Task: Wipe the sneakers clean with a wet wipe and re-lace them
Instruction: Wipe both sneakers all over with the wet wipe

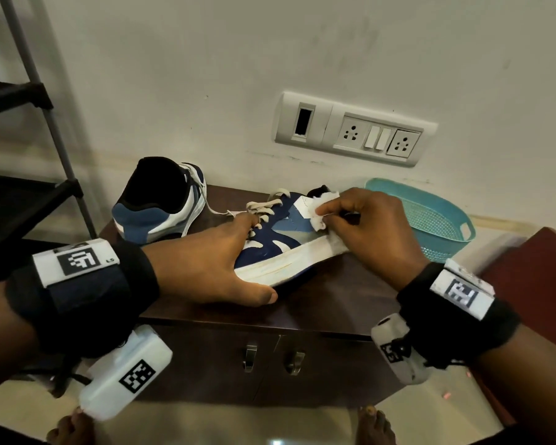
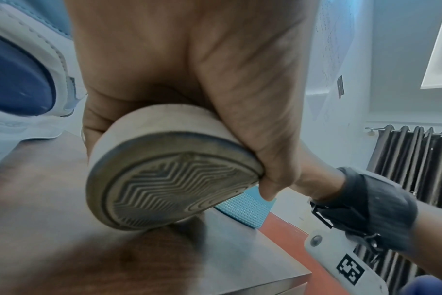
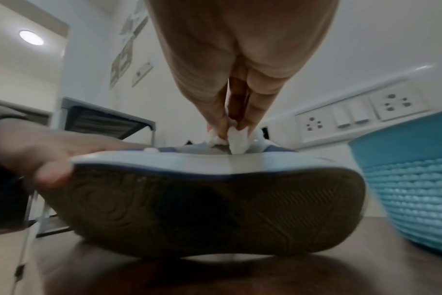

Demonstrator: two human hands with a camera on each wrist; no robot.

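Wiping the tilted sneaker (image 1: 280,248) on the table (image 1: 331,300)

Our left hand (image 1: 206,268) grips its stiff toe; our right hand (image 1: 369,226) pinches the soft, limp wipe (image 1: 321,207) against the heel side. It seems light.

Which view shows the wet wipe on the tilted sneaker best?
The head view: the wet wipe shows whole, pinched by the right hand against the heel side of the sneaker. The right wrist view shows only a blurred white tuft below the fingertips. The left wrist view shows none of it.
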